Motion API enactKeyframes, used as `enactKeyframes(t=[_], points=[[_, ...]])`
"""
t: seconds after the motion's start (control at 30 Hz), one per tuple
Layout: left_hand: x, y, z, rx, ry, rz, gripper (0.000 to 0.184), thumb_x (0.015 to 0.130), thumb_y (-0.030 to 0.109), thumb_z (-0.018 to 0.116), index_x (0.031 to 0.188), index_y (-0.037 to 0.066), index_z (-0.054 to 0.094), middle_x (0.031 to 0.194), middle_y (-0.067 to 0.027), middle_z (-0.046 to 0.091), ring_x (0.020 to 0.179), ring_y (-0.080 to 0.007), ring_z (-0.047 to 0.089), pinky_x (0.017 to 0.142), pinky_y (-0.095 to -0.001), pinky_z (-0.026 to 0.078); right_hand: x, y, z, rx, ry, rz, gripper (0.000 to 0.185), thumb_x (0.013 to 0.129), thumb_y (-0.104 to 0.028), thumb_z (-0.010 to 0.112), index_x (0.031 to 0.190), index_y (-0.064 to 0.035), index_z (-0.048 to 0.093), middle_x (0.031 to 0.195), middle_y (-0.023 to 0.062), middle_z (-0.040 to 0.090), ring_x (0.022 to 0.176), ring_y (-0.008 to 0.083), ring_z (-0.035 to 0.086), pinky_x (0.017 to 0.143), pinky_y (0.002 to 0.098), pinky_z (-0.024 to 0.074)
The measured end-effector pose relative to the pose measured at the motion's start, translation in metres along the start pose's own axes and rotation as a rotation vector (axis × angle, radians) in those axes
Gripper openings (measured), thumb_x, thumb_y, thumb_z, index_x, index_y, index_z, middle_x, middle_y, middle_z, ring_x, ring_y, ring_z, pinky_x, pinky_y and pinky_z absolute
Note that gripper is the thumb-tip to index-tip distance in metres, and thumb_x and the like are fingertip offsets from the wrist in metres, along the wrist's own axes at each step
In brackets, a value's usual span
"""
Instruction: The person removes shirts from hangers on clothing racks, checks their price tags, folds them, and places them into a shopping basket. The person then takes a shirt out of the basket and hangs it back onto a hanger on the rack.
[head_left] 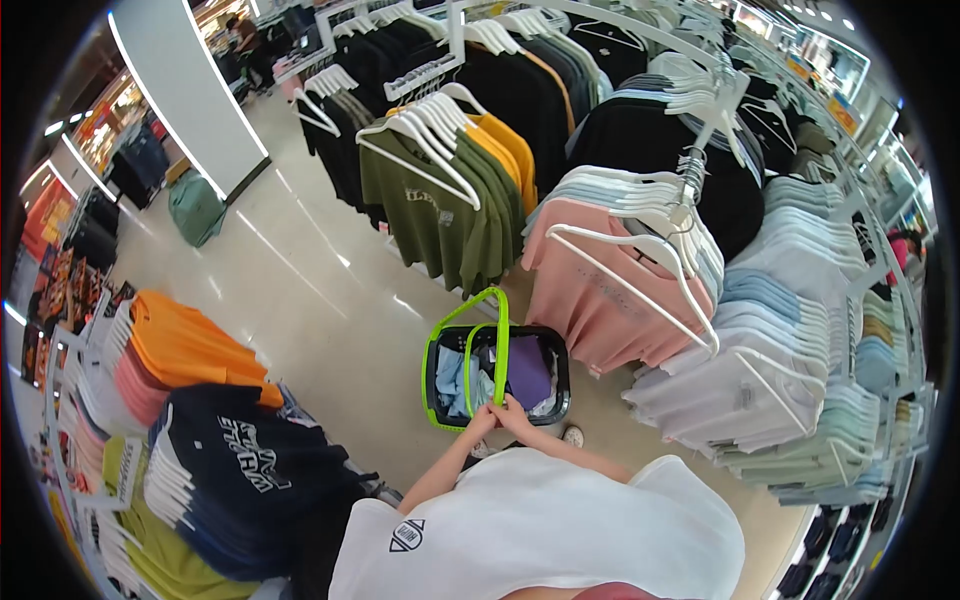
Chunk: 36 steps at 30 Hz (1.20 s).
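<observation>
A black shopping basket (562, 385) with bright green handles (502, 345) hangs or stands just in front of my body; I cannot tell whether it rests on the floor. My left hand (484, 418) and my right hand (513, 413) come together at the near end of the green handle, fingers closed around it. Inside the basket lie folded clothes: a light blue garment (453, 375), a purple garment (530, 372) and some darker and whitish pieces partly hidden by the handles.
Ahead and right, racks carry olive shirts (425, 205), pink shirts (600, 290) and white shirts (735, 395) on white hangers. Orange shirts (200, 340) and navy shirts (235, 470) hang to the left. A lit white pillar (190, 90) rises beyond the shiny floor (290, 270).
</observation>
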<state>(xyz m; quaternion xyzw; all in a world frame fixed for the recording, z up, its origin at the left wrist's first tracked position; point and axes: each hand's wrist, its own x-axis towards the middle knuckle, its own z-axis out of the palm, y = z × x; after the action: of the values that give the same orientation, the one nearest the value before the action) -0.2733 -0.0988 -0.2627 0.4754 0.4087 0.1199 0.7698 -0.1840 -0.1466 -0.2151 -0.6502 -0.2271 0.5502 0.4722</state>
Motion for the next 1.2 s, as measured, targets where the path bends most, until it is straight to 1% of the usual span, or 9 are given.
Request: enactKeyframes(t=[0.47, 0.77, 0.9, 0.97, 1.0, 1.07, 1.1, 1.17, 1.2], points=[[-0.019, 0.018, -0.010, 0.092, -0.091, 0.063, 0.022, 0.081, 0.012, 0.042, 0.096, 0.000, 0.053, 0.081, -0.0039, 0.056, 0.070, -0.0107, 0.052, 0.059, -0.0233, 0.043, 0.005, 0.023, 0.020, -0.044, 0.216, -0.215, 0.031, 0.076, -0.025, 0.058, 0.096, -0.0034, 0.048, 0.064, 0.0045, 0.051, 0.053, 0.0091, 0.047, 0.047, 0.0219, 0.0380], [-0.026, 0.020, -0.032, 0.135, 0.041, 0.214, 0.022, 0.082, 0.014, 0.042, 0.096, -0.001, 0.052, 0.080, -0.0043, 0.056, 0.069, -0.0108, 0.052, 0.058, -0.0238, 0.042, 0.004, 0.006, 0.045, 0.005, 0.052, -0.146, 0.025, 0.079, -0.018, 0.053, 0.099, -0.0029, 0.048, 0.079, 0.0067, 0.054, 0.071, 0.0115, 0.050, 0.062, 0.0234, 0.0418], [-0.019, -0.003, -0.045, 0.071, -0.053, 0.073, 0.028, 0.081, 0.015, 0.048, 0.103, -0.002, 0.049, 0.089, -0.0074, 0.056, 0.079, -0.0137, 0.052, 0.068, -0.0262, 0.042, 0.011, 0.012, 0.043, -0.045, 0.081, -0.181, 0.022, 0.078, -0.016, 0.052, 0.095, -0.0024, 0.049, 0.078, 0.0076, 0.056, 0.068, 0.0131, 0.052, 0.060, 0.0250, 0.0430], [-0.030, 0.000, -0.040, 0.427, -0.045, 0.249, 0.030, 0.080, 0.019, 0.049, 0.103, -0.001, 0.049, 0.089, -0.0087, 0.057, 0.078, -0.0141, 0.053, 0.068, -0.0263, 0.043, 0.015, 0.026, 0.035, -0.063, 0.195, -0.228, 0.018, 0.077, -0.015, 0.051, 0.089, -0.0014, 0.048, 0.073, 0.0089, 0.057, 0.063, 0.0152, 0.055, 0.057, 0.0265, 0.0439], [-0.047, 0.011, -0.036, 0.547, -0.068, 0.198, 0.033, 0.079, 0.020, 0.052, 0.104, 0.000, 0.048, 0.089, -0.0098, 0.058, 0.076, -0.0164, 0.054, 0.069, -0.0268, 0.043, 0.021, 0.039, 0.027, -0.058, 0.269, -0.271, 0.017, 0.076, -0.014, 0.050, 0.086, -0.0010, 0.048, 0.071, 0.0096, 0.058, 0.060, 0.0163, 0.056, 0.055, 0.0273, 0.0442], [-0.045, -0.019, -0.038, 0.442, -0.075, 0.372, 0.034, 0.077, 0.021, 0.053, 0.105, 0.002, 0.049, 0.087, -0.0107, 0.058, 0.075, -0.0187, 0.055, 0.069, -0.0279, 0.043, 0.017, 0.041, 0.008, -0.085, 0.338, -0.105, 0.014, 0.077, -0.010, 0.046, 0.088, -0.0016, 0.046, 0.071, 0.0086, 0.058, 0.062, 0.0162, 0.056, 0.056, 0.0260, 0.0444], [-0.045, -0.030, -0.042, 0.431, -0.065, 0.362, 0.034, 0.077, 0.021, 0.053, 0.105, 0.002, 0.049, 0.087, -0.0107, 0.058, 0.075, -0.0187, 0.055, 0.069, -0.0279, 0.043, 0.015, 0.047, -0.006, -0.109, 0.369, 0.003, 0.015, 0.077, -0.012, 0.046, 0.088, -0.0011, 0.046, 0.072, 0.0087, 0.058, 0.062, 0.0167, 0.057, 0.054, 0.0269, 0.0455], [-0.050, -0.045, -0.056, 0.377, -0.016, -0.159, 0.034, 0.076, 0.020, 0.051, 0.104, 0.001, 0.050, 0.093, -0.0151, 0.058, 0.085, -0.0240, 0.056, 0.076, -0.0311, 0.043, 0.019, 0.067, -0.037, -0.019, 0.421, 0.211, 0.020, 0.077, -0.014, 0.047, 0.094, -0.0029, 0.047, 0.074, 0.0085, 0.057, 0.065, 0.0174, 0.057, 0.055, 0.0296, 0.0472], [-0.054, -0.060, -0.065, 0.496, 0.019, -0.119, 0.030, 0.076, 0.019, 0.050, 0.101, 0.001, 0.052, 0.090, -0.0145, 0.058, 0.082, -0.0229, 0.057, 0.074, -0.0311, 0.044, 0.017, 0.064, -0.047, -0.034, 0.411, 0.223, 0.020, 0.077, -0.014, 0.047, 0.094, -0.0029, 0.047, 0.074, 0.0085, 0.057, 0.065, 0.0174, 0.057, 0.055, 0.0296, 0.0472]])
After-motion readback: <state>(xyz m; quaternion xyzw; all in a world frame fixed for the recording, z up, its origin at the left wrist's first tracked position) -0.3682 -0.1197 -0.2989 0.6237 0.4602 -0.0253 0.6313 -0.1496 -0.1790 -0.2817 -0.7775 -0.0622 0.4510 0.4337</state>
